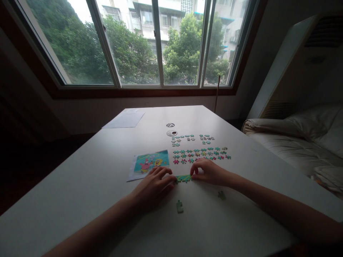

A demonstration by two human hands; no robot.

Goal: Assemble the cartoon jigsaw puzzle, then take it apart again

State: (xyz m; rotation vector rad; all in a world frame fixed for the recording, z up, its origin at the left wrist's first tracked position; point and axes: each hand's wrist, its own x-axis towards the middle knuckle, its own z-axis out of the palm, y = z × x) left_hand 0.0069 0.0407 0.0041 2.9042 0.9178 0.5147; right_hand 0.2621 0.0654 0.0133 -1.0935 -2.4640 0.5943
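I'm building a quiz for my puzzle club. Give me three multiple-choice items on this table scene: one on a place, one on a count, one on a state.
1. Where does the picture card lie?
A. Left of the loose pieces
B. On the couch
C. On the windowsill

2. How many single pieces lie near the table edge, close to the person?
A. None
B. Two
C. Six

3. What are the hands doing?
A. Resting in the lap
B. Both touching the joined strip
C. Lifting the paper

Answers: 1 A, the card sits left of the loose pieces. 2 B, one piece and another. 3 B, left hand and right hand meet at the joined strip.
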